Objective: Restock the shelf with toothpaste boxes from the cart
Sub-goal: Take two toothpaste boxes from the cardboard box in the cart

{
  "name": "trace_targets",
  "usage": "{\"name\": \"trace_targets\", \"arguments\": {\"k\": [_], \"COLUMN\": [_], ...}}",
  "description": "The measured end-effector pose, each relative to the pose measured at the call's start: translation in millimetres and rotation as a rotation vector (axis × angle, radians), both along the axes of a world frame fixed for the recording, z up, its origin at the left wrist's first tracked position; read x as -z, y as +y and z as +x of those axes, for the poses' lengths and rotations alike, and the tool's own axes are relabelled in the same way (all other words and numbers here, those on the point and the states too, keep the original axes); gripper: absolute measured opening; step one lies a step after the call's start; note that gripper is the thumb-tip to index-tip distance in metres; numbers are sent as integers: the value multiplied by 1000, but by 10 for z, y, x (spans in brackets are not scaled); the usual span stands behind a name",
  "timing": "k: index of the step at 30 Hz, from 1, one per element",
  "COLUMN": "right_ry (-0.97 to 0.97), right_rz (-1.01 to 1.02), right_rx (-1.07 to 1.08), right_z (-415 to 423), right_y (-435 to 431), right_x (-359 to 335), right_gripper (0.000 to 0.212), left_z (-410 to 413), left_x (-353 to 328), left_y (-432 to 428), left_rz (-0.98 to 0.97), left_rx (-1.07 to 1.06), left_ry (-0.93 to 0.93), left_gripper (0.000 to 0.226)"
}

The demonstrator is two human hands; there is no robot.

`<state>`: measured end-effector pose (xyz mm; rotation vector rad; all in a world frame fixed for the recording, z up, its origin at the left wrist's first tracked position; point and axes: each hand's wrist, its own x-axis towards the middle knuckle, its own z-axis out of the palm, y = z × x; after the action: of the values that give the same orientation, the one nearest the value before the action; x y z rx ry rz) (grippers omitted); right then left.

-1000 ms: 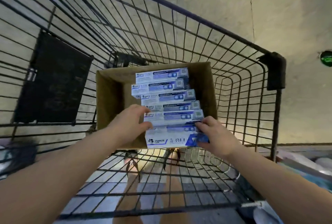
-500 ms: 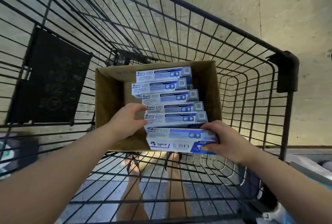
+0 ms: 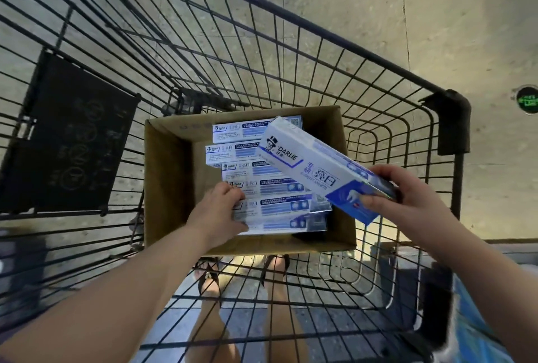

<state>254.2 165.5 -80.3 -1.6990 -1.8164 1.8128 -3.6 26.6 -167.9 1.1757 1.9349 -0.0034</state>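
Note:
An open cardboard box sits in a black wire cart and holds several white-and-blue toothpaste boxes lying in a row. My right hand grips the blue end of one toothpaste box, which is raised and tilted over the carton. My left hand rests inside the carton, its fingers on the left ends of the nearest toothpaste boxes; whether it grips one I cannot tell.
A black panel hangs on the cart's left wall. The cart's black corner cap is at the right. Beige floor surrounds the cart, with a green round marker at the far right. My feet in sandals show below the wire.
My right hand has lifted the nearest toothpaste box out of the carton and swung it up and right, tilted. My left hand stays at the left ends of the remaining boxes.

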Motion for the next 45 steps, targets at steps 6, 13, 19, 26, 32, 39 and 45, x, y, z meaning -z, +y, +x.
{"name": "trace_targets", "arguments": {"k": [6,13,19,26,32,39,45], "right_ry": [22,91,154,286,343,186,53], "right_rz": [24,133,197,378,557,745,806], "right_rx": [-16,-16,170,522,893,1319,1631], "right_z": [-39,-9,123,411,898,1473,1721], "right_y": [-15,-187,-689,-1886,-3147,-5107,-7233], "right_x": [-190,-774,-1403,-2147,-2632,-3024,-3210], "right_gripper": [38,38,39,79,76,96,90], "left_z": [-72,-200,-269,-151,532,1732,2802], "left_x": [-464,-1235,-2009,-2750,-3123,-3392,-3509], "left_y": [37,-87,-343,-607,-828,-1594,-2992], "left_rz": [-20,0,104,261,333,202,32], "left_rx": [-319,-114,74,309,649,1006,1208], "left_ry": [-372,-389,-427,-477,-525,-723,-834], "left_gripper": [55,49,38,39,50,56,58]}}
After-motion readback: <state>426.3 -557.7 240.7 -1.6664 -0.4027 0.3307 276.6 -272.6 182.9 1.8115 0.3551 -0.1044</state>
